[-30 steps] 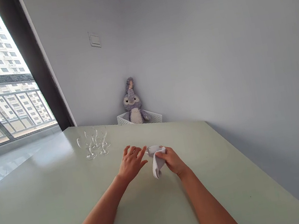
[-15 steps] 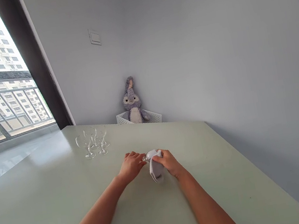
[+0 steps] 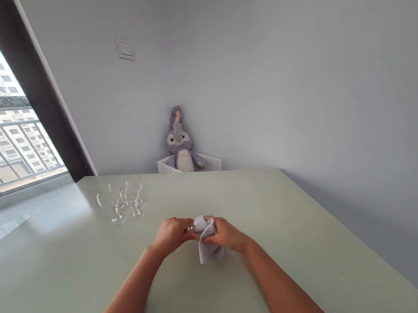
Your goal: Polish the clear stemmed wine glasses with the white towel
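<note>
Over the middle of the table, my left hand (image 3: 172, 236) is closed around the stem end of a wine glass (image 3: 191, 228), which lies tilted on its side. A white cloth (image 3: 210, 250) is wrapped about the bowl, and its loose end hangs down. Pinching the cloth against the bowl is my right hand (image 3: 226, 234), with the thumb on the near side. Most of the bowl is hidden by cloth and fingers.
Several clear stemmed glasses (image 3: 118, 218) stand upright in a group at the left of the pale green table (image 3: 290, 250). Beyond its far edge, a grey plush rabbit (image 3: 183, 155) sits in a white perforated basket (image 3: 214, 164) by the wall corner. A window is at left.
My left hand has closed in on the glass stem, where its fingers were more spread before. The cloth has shifted and hangs differently under my right hand. The whole view has moved slightly.
</note>
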Demonstrator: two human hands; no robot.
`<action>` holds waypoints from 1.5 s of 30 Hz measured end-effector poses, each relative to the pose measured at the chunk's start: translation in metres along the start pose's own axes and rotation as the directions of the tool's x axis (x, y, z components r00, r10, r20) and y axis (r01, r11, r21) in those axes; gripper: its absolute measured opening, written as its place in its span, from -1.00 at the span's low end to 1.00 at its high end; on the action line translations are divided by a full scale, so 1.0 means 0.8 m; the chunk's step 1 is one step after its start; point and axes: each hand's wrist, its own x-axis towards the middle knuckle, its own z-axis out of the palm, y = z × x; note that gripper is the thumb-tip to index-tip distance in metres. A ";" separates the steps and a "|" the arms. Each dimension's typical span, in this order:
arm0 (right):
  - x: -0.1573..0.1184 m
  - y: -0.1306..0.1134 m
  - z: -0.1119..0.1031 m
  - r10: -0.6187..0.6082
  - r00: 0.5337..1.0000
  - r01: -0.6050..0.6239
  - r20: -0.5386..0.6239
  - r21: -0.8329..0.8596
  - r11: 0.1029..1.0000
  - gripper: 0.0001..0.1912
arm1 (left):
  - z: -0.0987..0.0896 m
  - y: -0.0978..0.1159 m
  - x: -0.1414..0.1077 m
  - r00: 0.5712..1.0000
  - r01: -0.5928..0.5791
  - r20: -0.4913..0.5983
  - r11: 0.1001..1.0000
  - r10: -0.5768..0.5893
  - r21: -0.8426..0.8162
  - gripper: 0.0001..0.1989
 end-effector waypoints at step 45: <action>0.028 0.039 -0.002 0.194 0.779 -0.015 -0.597 0.291 0.957 -0.54 | 0.030 0.032 0.003 0.967 0.113 -0.238 0.989 -0.088 0.091 -0.52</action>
